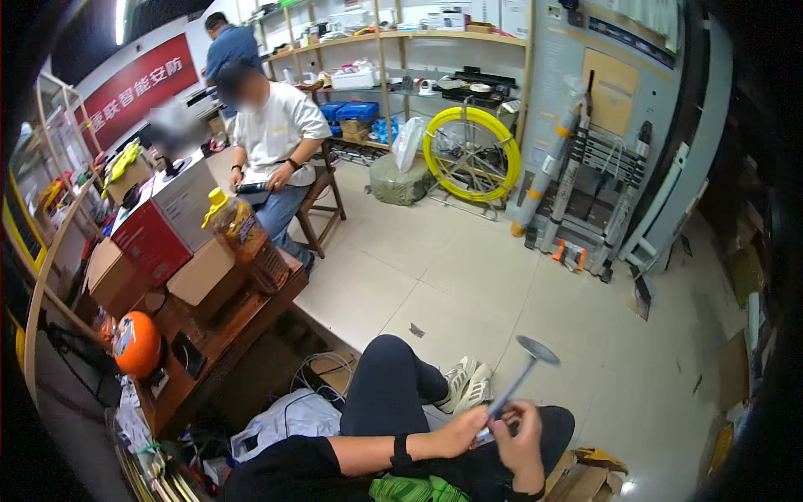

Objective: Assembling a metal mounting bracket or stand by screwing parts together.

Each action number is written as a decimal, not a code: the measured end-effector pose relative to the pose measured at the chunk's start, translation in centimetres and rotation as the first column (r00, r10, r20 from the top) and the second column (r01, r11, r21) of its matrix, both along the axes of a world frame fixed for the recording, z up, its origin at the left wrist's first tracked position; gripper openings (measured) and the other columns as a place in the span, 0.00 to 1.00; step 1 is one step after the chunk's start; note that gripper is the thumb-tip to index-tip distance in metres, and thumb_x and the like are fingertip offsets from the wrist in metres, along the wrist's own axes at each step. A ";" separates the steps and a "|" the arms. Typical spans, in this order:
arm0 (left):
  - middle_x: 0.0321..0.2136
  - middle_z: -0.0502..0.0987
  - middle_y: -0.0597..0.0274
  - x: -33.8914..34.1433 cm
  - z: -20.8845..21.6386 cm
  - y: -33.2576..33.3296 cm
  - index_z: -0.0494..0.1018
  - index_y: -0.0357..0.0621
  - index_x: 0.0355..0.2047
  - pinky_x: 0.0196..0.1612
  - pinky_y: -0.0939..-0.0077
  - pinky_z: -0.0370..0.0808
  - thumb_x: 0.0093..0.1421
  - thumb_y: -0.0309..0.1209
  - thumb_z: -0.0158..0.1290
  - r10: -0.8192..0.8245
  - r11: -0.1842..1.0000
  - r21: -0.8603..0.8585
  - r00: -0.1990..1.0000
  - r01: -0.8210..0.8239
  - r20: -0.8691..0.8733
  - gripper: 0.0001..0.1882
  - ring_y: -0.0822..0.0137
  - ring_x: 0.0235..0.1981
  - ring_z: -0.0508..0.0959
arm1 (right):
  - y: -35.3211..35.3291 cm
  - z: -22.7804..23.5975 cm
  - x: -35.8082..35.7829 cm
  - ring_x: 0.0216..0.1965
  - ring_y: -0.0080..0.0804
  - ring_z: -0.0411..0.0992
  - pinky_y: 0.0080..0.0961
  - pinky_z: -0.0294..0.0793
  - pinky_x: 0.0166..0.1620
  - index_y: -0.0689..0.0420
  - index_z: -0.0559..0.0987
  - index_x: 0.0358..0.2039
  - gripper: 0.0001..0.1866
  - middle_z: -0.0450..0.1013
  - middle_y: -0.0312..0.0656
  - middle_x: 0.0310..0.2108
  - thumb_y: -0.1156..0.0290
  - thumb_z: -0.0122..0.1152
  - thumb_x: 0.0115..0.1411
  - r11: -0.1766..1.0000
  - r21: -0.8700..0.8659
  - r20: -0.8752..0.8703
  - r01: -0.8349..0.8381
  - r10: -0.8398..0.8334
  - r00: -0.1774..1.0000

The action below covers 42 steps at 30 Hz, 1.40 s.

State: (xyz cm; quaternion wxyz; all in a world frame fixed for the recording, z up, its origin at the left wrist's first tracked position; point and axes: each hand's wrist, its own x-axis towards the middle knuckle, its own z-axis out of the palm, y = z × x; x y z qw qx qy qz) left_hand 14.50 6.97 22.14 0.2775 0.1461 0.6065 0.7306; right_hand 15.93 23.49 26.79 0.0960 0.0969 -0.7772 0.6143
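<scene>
A grey rod with a round, flat disc (pixel 538 350) at its upper end stands tilted above my right knee. My left hand (pixel 458 429), a dark band on its wrist, is closed around the lower part of the rod. Against the same lower end press the fingers of my right hand (pixel 520 435), held close beside the left. The rod's bottom end is partly hidden by my fingers. Below my forearm lies a green striped cloth (pixel 418 489).
At the left, a wooden table (pixel 226 339) carries boxes, a large bottle (pixel 249 243) and an orange round object (pixel 136 345). A seated person (pixel 276 138) holds a dark object. Another stands behind. A yellow cable reel (pixel 471 155) and folded ladder (pixel 590 192) stand ahead.
</scene>
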 end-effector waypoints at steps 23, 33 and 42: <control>0.36 0.64 0.59 -1.1 -0.2 -0.5 0.59 0.37 0.48 0.40 0.76 0.67 0.66 0.33 0.42 0.119 0.990 -0.045 0.964 -0.133 -0.240 0.15 0.73 0.36 0.66 | -2.5 -2.6 -0.8 0.20 0.37 0.71 0.32 0.69 0.23 0.54 0.71 0.21 0.14 0.69 0.39 0.19 0.57 0.54 0.52 0.731 0.627 -0.395 0.268 0.001 0.919; 0.29 0.61 0.70 -0.9 -0.3 0.5 0.58 0.44 0.49 0.25 0.85 0.59 0.69 0.44 0.40 0.057 0.998 -0.029 0.998 -0.057 0.002 0.18 0.80 0.27 0.61 | -2.7 -3.7 -0.1 0.15 0.46 0.68 0.38 0.65 0.22 0.56 0.67 0.12 0.17 0.65 0.45 0.11 0.60 0.53 0.52 0.695 0.641 -0.376 0.326 -0.085 0.922; 0.30 0.62 0.65 -0.7 -1.3 0.4 0.59 0.41 0.43 0.34 0.79 0.65 0.70 0.42 0.37 0.148 0.989 -0.012 0.989 -0.148 -0.027 0.15 0.75 0.30 0.62 | -3.6 -3.9 0.0 0.15 0.51 0.67 0.42 0.63 0.21 0.59 0.67 0.14 0.18 0.64 0.48 0.11 0.60 0.51 0.54 0.780 0.569 -0.315 0.261 -0.086 0.945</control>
